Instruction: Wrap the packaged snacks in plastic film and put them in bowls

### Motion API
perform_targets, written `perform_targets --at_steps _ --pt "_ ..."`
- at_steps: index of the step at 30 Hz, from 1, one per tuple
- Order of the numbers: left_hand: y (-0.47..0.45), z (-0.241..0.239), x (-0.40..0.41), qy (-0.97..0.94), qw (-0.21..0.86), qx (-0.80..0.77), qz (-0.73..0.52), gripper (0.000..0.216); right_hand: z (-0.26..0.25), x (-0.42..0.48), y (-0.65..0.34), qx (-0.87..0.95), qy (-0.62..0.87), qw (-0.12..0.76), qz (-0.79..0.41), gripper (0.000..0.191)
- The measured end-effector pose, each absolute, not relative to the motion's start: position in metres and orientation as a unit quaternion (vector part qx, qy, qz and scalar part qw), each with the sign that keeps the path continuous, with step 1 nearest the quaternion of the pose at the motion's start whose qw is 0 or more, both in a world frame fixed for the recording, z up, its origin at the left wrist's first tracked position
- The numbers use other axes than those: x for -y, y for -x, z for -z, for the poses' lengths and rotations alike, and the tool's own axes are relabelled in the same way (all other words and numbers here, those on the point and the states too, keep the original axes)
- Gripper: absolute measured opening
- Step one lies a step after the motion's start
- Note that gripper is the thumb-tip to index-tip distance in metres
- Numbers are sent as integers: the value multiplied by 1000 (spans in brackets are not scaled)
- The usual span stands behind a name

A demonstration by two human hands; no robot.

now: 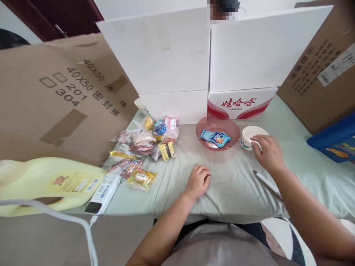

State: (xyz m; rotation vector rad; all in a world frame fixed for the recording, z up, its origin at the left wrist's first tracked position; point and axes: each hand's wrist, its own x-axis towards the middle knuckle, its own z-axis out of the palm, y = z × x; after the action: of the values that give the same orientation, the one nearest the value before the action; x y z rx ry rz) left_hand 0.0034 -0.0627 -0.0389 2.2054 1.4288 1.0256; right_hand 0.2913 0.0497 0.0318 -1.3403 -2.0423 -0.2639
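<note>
Right hand [267, 153] fingers pinch the rim of the white bowl [256, 132]; left hand [198, 181] rests curled, empty, on the green sheet [238, 184] near the pink plate [202, 142].

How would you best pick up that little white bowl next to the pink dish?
Pinch the white bowl by its rim from above, on the near right side. It stands upright and open, so the thin rim takes a thumb outside and fingers inside. The pink dish sits close on its left; the right is free, and the right hand touches the rim there.
</note>
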Motion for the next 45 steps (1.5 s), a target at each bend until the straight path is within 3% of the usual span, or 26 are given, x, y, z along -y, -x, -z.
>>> perform_targets --at_steps 4,8,13,16,19,21,24,27,31,36,40,45 --pt "0 42 64 -744 157 -506 -408 17 -3 11 -301 800 499 325 78 21" --pt "29 19 48 -704 47 -549 -448 21 35 56 -326 779 569 253 76 35" --pt "86 -37 -11 -712 -84 -652 -246 39 55 82 -338 750 633 163 100 41" --pt "111 -53 -44 -712 -49 -692 -110 45 55 83 -336 752 630 161 111 38" --pt "119 -59 -55 -709 -28 -700 -81 36 54 81 -334 757 621 166 114 37" --pt "114 -62 -50 -710 -43 -694 -117 33 53 81 -333 758 619 171 115 36" --pt "91 -59 -23 -735 -69 -615 -277 29 52 82 -332 756 621 173 114 34" --pt "59 -38 18 -778 -10 -481 -404 22 50 82 -332 755 625 168 107 32" --pt "28 7 69 -842 105 -408 -338 19 47 81 -334 764 611 193 79 31" --pt "22 31 89 -839 55 -420 -342 19 28 78 -297 801 556 222 -29 37" --pt "24 31 83 -830 -2 -412 -376 17 3 73 -230 855 484 175 -67 39" --pt "26 33 84 -802 26 -423 -421 15 -12 63 -189 891 439 79 -83 43"
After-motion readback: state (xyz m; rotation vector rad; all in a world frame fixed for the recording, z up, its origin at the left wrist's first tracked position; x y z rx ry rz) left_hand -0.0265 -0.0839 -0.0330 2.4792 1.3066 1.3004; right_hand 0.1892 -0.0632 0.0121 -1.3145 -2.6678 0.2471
